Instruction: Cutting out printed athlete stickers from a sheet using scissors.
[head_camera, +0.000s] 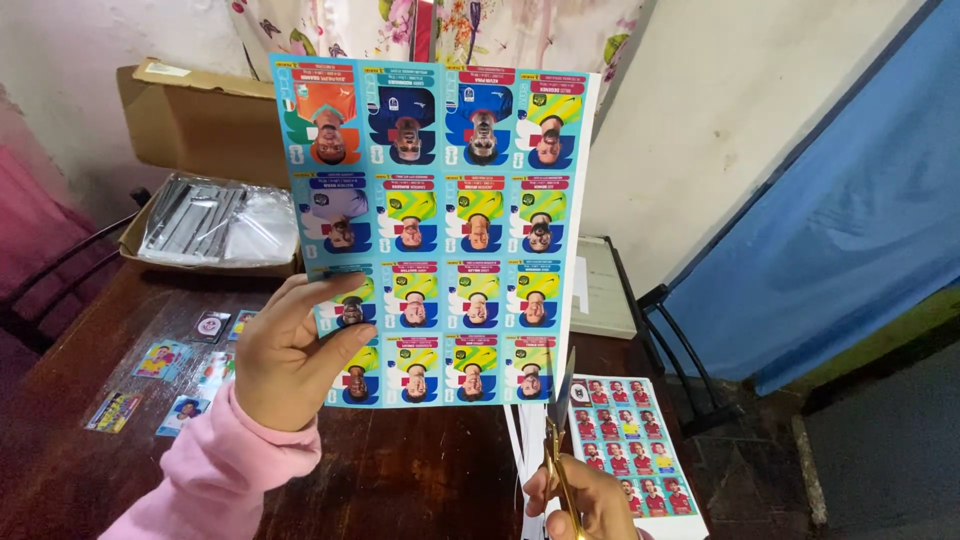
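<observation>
My left hand (290, 355), in a pink sleeve, holds up a large printed sheet of sticker cards (440, 230) by its lower left corner. The sheet shows rows of small portrait cards on a blue background, turned upside down. My right hand (580, 498) grips a pair of scissors with gold handles (557, 440). Their blades point up and meet the sheet's bottom edge near its right side. Thin white paper strips (520, 455) hang down beside the scissors.
A second sheet of red cards (630, 450) lies on the dark wooden table (420, 480) at the right. Several cut cards (160, 385) lie at the left. An open cardboard box (205, 125) with clear plastic sleeves (215, 220) stands at the back left.
</observation>
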